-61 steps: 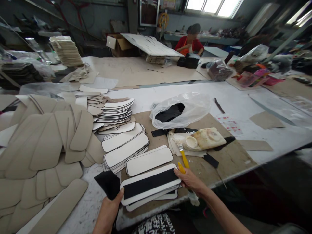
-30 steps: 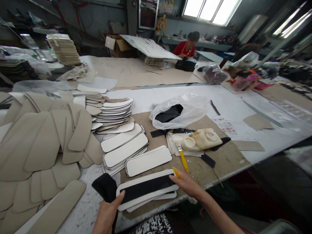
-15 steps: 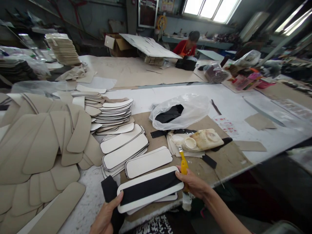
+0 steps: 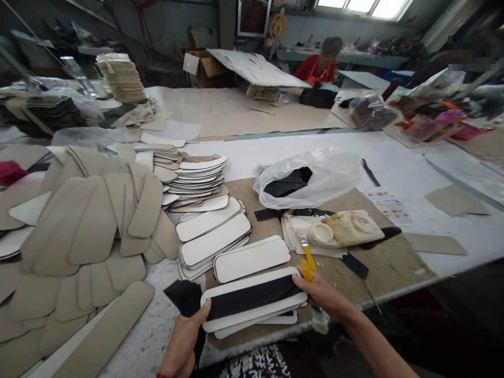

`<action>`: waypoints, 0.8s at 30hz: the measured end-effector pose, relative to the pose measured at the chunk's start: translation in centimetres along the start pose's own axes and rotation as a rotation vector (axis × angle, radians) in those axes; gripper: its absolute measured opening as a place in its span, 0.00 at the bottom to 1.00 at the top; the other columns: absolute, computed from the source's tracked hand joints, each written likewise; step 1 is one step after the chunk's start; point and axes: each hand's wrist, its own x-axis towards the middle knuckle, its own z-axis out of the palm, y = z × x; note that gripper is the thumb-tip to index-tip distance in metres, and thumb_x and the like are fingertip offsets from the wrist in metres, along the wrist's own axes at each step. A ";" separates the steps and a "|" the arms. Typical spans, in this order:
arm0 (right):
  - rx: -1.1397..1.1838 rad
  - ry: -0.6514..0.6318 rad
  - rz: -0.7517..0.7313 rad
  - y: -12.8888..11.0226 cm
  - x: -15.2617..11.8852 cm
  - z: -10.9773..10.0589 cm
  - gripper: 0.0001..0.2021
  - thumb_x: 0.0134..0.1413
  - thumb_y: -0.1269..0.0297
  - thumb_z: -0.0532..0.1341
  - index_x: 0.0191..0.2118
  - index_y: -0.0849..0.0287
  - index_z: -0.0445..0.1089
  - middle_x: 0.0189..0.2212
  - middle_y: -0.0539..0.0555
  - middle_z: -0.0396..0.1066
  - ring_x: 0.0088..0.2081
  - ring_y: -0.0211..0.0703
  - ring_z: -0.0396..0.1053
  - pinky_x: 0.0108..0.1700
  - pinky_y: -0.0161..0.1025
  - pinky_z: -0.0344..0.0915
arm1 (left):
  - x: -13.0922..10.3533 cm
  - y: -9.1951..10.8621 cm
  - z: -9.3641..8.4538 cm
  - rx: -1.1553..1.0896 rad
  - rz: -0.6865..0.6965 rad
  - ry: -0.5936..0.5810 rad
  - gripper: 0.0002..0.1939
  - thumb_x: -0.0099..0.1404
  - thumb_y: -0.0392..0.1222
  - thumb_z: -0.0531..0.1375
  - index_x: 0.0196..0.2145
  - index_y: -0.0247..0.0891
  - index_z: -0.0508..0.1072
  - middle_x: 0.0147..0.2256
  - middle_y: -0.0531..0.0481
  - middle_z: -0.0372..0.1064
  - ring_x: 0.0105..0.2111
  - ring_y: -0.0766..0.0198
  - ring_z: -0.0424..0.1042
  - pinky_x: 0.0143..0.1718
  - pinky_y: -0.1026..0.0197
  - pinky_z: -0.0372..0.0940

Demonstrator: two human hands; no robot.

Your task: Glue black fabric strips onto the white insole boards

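Note:
In front of me is a long white round-cornered panel with a black strip along its middle. My left hand is closed on its left end, thumb on top. A loose black fabric piece lies against that hand; whether the fingers hold it too, I cannot tell. With thumb on top, my right hand grips the panel's right end. It also holds a yellow-handled brush, whose whitish bristles point down past the table edge. More panels lie beneath the held one.
White panel stacks stand beyond my hands, and beige pieces heap up at left. A second yellow brush rests by a glue-smeared container. Behind is a plastic bag with black pieces. A person in red sits across.
My view has turned slightly left and down, so the scene sits farther right. Both hands keep their hold on the panel, which lies more squarely over the panels beneath.

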 end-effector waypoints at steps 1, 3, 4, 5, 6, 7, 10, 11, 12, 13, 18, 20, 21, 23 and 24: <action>0.029 -0.009 0.024 0.1 -0.1 0.0 0.17 0.43 0.49 0.59 0.28 0.58 0.59 0.20 0.44 0.55 0.20 0.31 0.50 0.21 0.29 0.50 | -0.1 0.1 0.0 -0.008 -0.019 -0.025 0.16 0.53 0.40 0.61 0.39 0.32 0.72 0.38 0.43 0.73 0.46 0.57 0.68 0.54 0.53 0.55; 0.064 -0.003 0.054 0.4 -0.1 0.1 0.16 0.44 0.49 0.58 0.28 0.57 0.58 0.20 0.43 0.54 0.20 0.30 0.49 0.20 0.28 0.48 | -0.1 0.2 -0.1 -0.016 -0.026 -0.040 0.16 0.53 0.41 0.61 0.40 0.33 0.72 0.38 0.43 0.74 0.45 0.57 0.68 0.53 0.53 0.55; 0.071 0.011 0.070 0.5 -0.1 0.1 0.16 0.44 0.48 0.58 0.28 0.57 0.57 0.19 0.43 0.53 0.20 0.30 0.48 0.20 0.28 0.47 | -0.1 0.2 -0.1 -0.019 -0.017 -0.040 0.17 0.53 0.41 0.61 0.41 0.33 0.71 0.39 0.43 0.73 0.45 0.57 0.68 0.54 0.54 0.55; 0.069 0.029 0.088 0.7 0.0 0.2 0.16 0.45 0.48 0.57 0.28 0.56 0.56 0.18 0.42 0.51 0.19 0.30 0.47 0.19 0.28 0.46 | -0.1 0.2 -0.1 -0.019 -0.009 -0.042 0.19 0.53 0.43 0.61 0.43 0.33 0.71 0.40 0.43 0.73 0.46 0.58 0.67 0.54 0.55 0.54; 0.057 0.047 0.104 0.8 0.1 0.2 0.17 0.45 0.47 0.56 0.28 0.56 0.56 0.18 0.42 0.50 0.19 0.30 0.47 0.19 0.28 0.46 | -0.1 0.2 -0.1 -0.020 0.001 -0.045 0.20 0.53 0.44 0.60 0.44 0.34 0.70 0.41 0.44 0.72 0.47 0.59 0.67 0.55 0.56 0.54; 0.030 0.063 0.106 1.0 0.2 0.3 0.17 0.46 0.47 0.56 0.27 0.56 0.55 0.18 0.42 0.49 0.19 0.30 0.46 0.19 0.28 0.45 | -0.1 0.1 0.0 -0.022 0.012 -0.052 0.21 0.53 0.45 0.60 0.45 0.35 0.69 0.43 0.45 0.71 0.47 0.60 0.66 0.55 0.57 0.53; -0.128 0.091 0.016 1.4 0.6 0.2 0.17 0.47 0.47 0.55 0.26 0.57 0.56 0.19 0.44 0.52 0.21 0.32 0.49 0.21 0.30 0.49 | 0.0 -0.1 0.0 -0.018 0.033 -0.084 0.23 0.52 0.45 0.62 0.46 0.36 0.68 0.45 0.47 0.70 0.47 0.59 0.67 0.53 0.58 0.56; -0.185 0.102 -0.029 1.5 0.7 0.2 0.17 0.47 0.47 0.55 0.25 0.57 0.57 0.19 0.44 0.53 0.22 0.33 0.51 0.23 0.30 0.51 | 0.1 -0.2 0.0 -0.018 0.035 -0.070 0.23 0.50 0.43 0.63 0.45 0.36 0.69 0.44 0.47 0.71 0.46 0.59 0.67 0.52 0.57 0.58; -0.232 0.112 -0.065 1.7 0.8 0.1 0.17 0.47 0.48 0.55 0.24 0.58 0.57 0.20 0.45 0.54 0.23 0.33 0.52 0.25 0.31 0.53 | 0.2 -0.3 -0.1 -0.018 0.030 -0.050 0.22 0.49 0.42 0.64 0.44 0.35 0.69 0.42 0.46 0.72 0.46 0.58 0.68 0.51 0.56 0.59; -0.264 0.121 -0.085 1.9 0.9 0.1 0.17 0.47 0.48 0.55 0.23 0.58 0.57 0.20 0.45 0.54 0.24 0.34 0.52 0.26 0.32 0.53 | 0.4 -0.5 -0.2 -0.019 0.019 -0.033 0.22 0.49 0.40 0.64 0.43 0.34 0.70 0.41 0.45 0.72 0.45 0.57 0.68 0.51 0.55 0.59; -0.243 0.139 -0.040 3.1 1.1 0.2 0.18 0.46 0.46 0.54 0.21 0.57 0.55 0.17 0.45 0.51 0.21 0.34 0.50 0.23 0.32 0.50 | 1.3 -1.3 -0.5 -0.001 -0.042 -0.030 0.20 0.49 0.41 0.63 0.41 0.33 0.71 0.38 0.44 0.74 0.45 0.57 0.68 0.52 0.54 0.57; -0.189 0.126 -0.023 3.4 1.0 0.2 0.18 0.46 0.46 0.54 0.22 0.57 0.56 0.18 0.45 0.52 0.21 0.33 0.50 0.22 0.31 0.50 | 1.6 -1.6 -0.5 0.039 -0.048 -0.001 0.20 0.48 0.41 0.64 0.40 0.34 0.71 0.36 0.44 0.74 0.47 0.56 0.66 0.53 0.53 0.56; -0.156 0.107 -0.017 3.4 0.9 0.2 0.18 0.46 0.47 0.55 0.23 0.57 0.57 0.18 0.45 0.52 0.21 0.33 0.50 0.22 0.31 0.50 | 1.8 -1.8 -0.6 0.060 -0.051 0.016 0.20 0.48 0.42 0.64 0.39 0.34 0.72 0.35 0.44 0.75 0.48 0.55 0.66 0.53 0.53 0.57; -0.087 0.053 -0.006 3.2 0.6 0.1 0.17 0.46 0.47 0.55 0.25 0.58 0.57 0.19 0.44 0.53 0.21 0.32 0.50 0.22 0.30 0.50 | 2.1 -2.0 -0.7 0.092 -0.064 0.041 0.18 0.47 0.43 0.65 0.36 0.33 0.73 0.34 0.43 0.75 0.48 0.53 0.65 0.52 0.51 0.57; -0.056 0.033 0.000 3.1 0.5 0.0 0.17 0.46 0.47 0.56 0.25 0.58 0.57 0.19 0.44 0.52 0.21 0.31 0.50 0.22 0.29 0.50 | 2.2 -2.0 -0.8 0.106 -0.065 0.043 0.17 0.47 0.43 0.65 0.35 0.32 0.73 0.34 0.43 0.75 0.48 0.52 0.65 0.52 0.51 0.57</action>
